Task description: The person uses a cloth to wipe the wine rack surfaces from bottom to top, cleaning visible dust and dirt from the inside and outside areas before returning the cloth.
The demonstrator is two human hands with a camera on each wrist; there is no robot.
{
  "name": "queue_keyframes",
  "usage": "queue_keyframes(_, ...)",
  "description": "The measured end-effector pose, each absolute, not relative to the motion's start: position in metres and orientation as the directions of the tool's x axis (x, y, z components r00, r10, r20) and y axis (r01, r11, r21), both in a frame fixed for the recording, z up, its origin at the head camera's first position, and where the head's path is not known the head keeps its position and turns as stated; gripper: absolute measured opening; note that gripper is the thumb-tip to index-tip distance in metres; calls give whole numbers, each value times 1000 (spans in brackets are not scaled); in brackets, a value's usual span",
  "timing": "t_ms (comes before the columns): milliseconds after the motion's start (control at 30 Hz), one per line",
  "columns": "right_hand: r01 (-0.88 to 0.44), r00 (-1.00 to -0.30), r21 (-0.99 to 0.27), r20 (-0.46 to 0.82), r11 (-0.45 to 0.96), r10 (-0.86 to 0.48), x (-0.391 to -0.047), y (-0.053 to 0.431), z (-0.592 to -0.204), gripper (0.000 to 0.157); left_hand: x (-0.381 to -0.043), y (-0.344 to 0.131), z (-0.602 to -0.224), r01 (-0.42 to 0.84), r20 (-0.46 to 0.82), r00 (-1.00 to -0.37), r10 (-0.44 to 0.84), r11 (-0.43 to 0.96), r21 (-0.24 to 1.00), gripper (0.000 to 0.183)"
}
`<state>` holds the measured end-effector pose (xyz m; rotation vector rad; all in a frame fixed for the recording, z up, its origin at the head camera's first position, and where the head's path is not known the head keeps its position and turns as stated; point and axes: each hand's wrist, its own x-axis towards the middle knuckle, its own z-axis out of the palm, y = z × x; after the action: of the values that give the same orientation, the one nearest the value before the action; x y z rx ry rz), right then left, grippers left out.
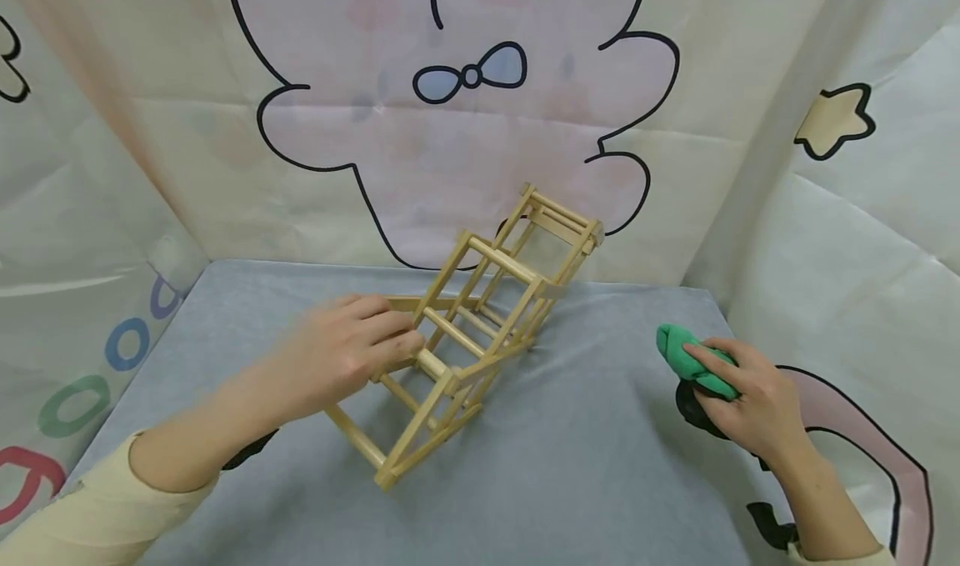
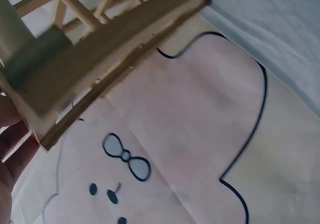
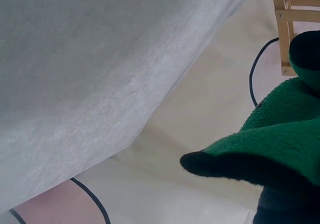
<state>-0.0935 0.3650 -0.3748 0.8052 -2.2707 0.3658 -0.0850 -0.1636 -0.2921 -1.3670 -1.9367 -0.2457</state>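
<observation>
A light wooden rack [image 1: 502,260] of slats and round rods stands tilted over the table, its far end pointing up and to the right. My left hand [image 1: 352,345] grips a rod near the rack's left side; the thumb is hidden in the head view. In the left wrist view the rack's broad slat [image 2: 100,53] runs close past the camera, with fingertips at its lower corner. Off to the right, apart from the rack, my right hand [image 1: 757,395] holds a bunched green cloth [image 1: 693,362]. That cloth [image 3: 280,139] fills the lower right of the right wrist view.
A grey-blue cloth covers the table [image 1: 600,466]. Behind it hangs a pale curtain [image 1: 480,157] with a cartoon bear, and similar printed sheets close in the left and right sides. A black strap piece [image 1: 772,526] shows beside the right forearm.
</observation>
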Motion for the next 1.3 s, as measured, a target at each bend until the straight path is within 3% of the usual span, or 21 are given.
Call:
queue_keyframes(100,-640,-570,-31,689,767,-447,-94,364,-375,52,-96,-177,-289,883,653,-176,736,411,-225,19)
queue_keyframes(200,-641,-574,-38,687,767,-445,-95,363,-375,51,-107,-191,-289,883,645,-206,736,423,-201,44)
queue_keyframes(300,-644,-576,-49,687,764,-442,-96,362,-376,49,-117,-205,-291,877,639,-246,729,448,-174,55)
queue_keyframes(600,-643,-579,-55,688,764,-438,-98,362,-379,48,-133,-223,-299,868,682,-265,682,477,-140,51)
queue_keyframes(867,-655,-573,-77,699,752,-428,-98,364,-383,44,-117,-214,-293,814,681,-391,620,578,-59,53)
queue_keyframes(967,-652,-574,-72,697,754,-430,-98,363,-383,45,-105,-202,-294,814,752,-348,560,578,-55,48)
queue_keyframes(1100,-652,-564,-44,695,757,-445,-98,360,-383,49,-93,-185,-304,817,827,-240,508,566,-110,23)
queue_keyframes(1300,-644,-593,-48,663,764,-457,-96,358,-380,52,-82,-176,-321,765,837,-202,509,615,-189,33)
